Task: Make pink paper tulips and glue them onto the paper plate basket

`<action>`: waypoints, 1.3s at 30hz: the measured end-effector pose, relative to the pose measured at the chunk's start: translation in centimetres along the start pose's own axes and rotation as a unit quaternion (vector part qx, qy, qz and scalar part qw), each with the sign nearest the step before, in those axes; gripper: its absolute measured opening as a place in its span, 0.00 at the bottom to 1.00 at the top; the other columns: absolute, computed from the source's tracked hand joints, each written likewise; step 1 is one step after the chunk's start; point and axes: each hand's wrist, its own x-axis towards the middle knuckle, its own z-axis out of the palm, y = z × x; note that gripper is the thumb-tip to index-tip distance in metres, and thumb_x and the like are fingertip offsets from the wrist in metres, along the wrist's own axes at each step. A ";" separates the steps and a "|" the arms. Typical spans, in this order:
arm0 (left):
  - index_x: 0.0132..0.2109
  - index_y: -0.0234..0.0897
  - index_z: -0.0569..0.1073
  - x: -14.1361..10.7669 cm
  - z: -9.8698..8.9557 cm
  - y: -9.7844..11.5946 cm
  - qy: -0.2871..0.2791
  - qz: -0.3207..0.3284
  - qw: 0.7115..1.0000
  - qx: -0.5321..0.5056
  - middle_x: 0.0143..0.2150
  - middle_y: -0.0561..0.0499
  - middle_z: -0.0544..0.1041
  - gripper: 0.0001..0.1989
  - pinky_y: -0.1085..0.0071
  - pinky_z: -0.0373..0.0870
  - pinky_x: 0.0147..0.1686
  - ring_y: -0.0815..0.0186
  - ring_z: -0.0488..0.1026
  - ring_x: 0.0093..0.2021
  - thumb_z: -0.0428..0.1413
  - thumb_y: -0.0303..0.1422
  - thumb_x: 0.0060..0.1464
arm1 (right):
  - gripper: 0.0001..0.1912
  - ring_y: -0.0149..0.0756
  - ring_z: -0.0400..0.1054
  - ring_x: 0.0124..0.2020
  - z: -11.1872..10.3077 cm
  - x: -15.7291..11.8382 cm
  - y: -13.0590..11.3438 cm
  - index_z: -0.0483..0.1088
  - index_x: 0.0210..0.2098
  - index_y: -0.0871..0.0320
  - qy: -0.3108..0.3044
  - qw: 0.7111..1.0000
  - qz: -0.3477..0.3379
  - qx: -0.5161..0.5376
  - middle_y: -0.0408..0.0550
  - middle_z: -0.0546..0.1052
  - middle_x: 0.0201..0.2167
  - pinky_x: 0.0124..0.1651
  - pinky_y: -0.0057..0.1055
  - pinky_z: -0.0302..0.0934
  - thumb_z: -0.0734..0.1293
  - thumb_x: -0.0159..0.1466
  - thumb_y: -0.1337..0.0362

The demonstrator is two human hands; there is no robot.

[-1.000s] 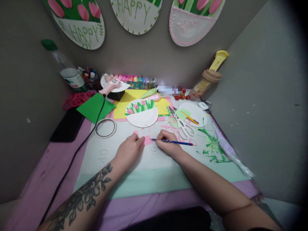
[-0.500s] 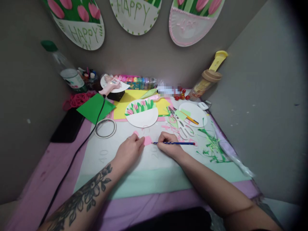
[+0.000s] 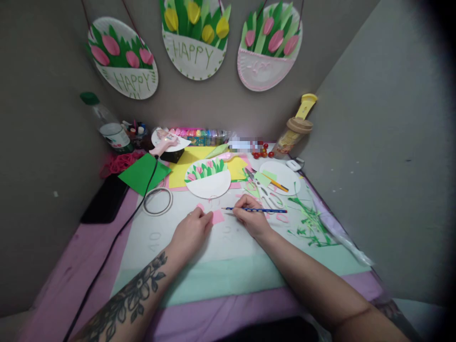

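My left hand [image 3: 192, 232] presses a small piece of pink paper [image 3: 218, 217] to the white mat, thumb and fingers close together at its left edge. Another bit of pink paper [image 3: 201, 207] shows just beyond those fingers. A dark blue pencil [image 3: 272, 210] lies nearly level in my right hand [image 3: 252, 217], gripped near its point. Its tip is slightly beyond the pink paper's upper right corner; I cannot tell whether it touches the mat. Farther back rests a half-covered white paper plate [image 3: 210, 185] with green leaves and pink tulips.
White-handled scissors [image 3: 268, 195], a yellow pencil [image 3: 278, 183] and another plate [image 3: 295, 184] lie to the right, near green paper scraps [image 3: 311, 223]. Tape rolls [image 3: 157, 201], green paper [image 3: 142, 173] and a corded pink glue gun [image 3: 166, 144] are on the left. Decorated plates [image 3: 197, 57] hang behind.
The view has tilted upward, showing more of the hanging plates. The pencil tip has moved from the pink paper's right edge to beyond its upper corner. My left hand stays on the paper.
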 end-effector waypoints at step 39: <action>0.55 0.27 0.63 -6.1 -6.0 -14.1 0.239 -0.381 0.893 -0.006 0.51 0.29 0.70 0.23 0.53 0.63 0.50 0.46 0.62 0.58 0.47 0.24 0.50 | 0.17 0.44 0.67 0.42 -2.1 0.5 0.6 0.75 0.41 0.58 0.001 0.855 -0.293 -0.428 0.52 0.77 0.34 0.45 0.41 0.64 0.59 0.57 0.73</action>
